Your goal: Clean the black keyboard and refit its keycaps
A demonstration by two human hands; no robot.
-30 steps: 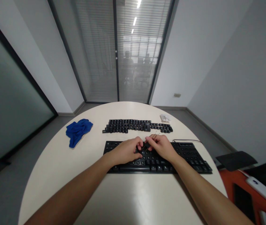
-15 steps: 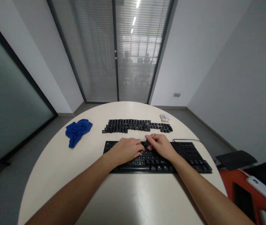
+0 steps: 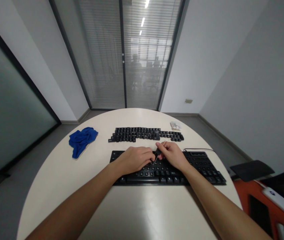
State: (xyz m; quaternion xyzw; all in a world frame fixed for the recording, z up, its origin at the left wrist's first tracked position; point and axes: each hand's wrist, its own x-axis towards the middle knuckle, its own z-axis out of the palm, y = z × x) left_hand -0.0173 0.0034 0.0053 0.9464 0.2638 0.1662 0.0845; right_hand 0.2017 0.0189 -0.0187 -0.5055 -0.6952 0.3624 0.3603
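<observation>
A black keyboard lies before me, with many keycaps off its middle and left parts. My right hand is closed round a keycap puller with a dark body and thin wire ends. The puller's lower wire slants down to the bare key sockets. Resting on the keyboard's upper left, my left hand has its fingers bent together, their tips beside the puller's wire. Whatever those fingertips pinch is hidden. Beyond both hands, loose black keycaps stand in rows on the table.
The round white table bears a crumpled blue cloth at left and a small clear plastic bag at back right. A cable runs from the keyboard. An orange seat with a white power strip is at right.
The puller has tilted slightly, and its wire now shows more clearly by the left fingertips. My left fingers have shifted a little to the right. The keyboard and the loose keycaps look unchanged.
</observation>
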